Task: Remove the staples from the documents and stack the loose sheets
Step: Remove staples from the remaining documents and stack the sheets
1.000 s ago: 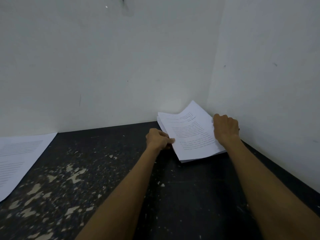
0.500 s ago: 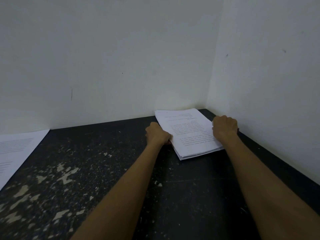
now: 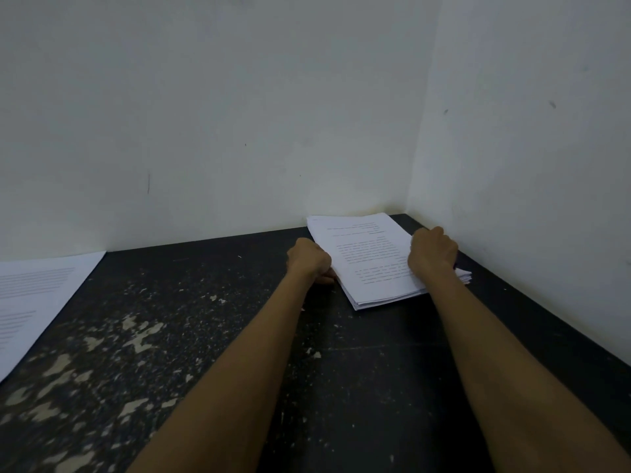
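The left hand (image 3: pixel 309 259) is curled into a loose fist against the left edge of a stack of papers (image 3: pixel 370 264), its knuckles up and its thumb tucked low beside the sheets. The right hand (image 3: pixel 433 252) is curled over the stack's right edge, fingers bent down over the side. Both hands grip the stack from opposite sides, though the fingertips themselves are hidden. The stack lies flat on the surface (image 3: pixel 375 370) in the far right corner, its far end close to the back wall and its right side near the side wall. Its sheets are thin, white and rectangular, and a few stick out unevenly at the near right corner behind the right wrist. The top page carries short lines of black print, too small and blurred to read. The surface is black and matte, and its coating is chipped away in pale, ragged patches, mostly toward the near left. At the far left edge lies another white printed sheet (image 3: pixel 37 302), with faint grey lines of text that cannot be read. The walls (image 3: pixel 205 114) are plain white with a few small dark marks.
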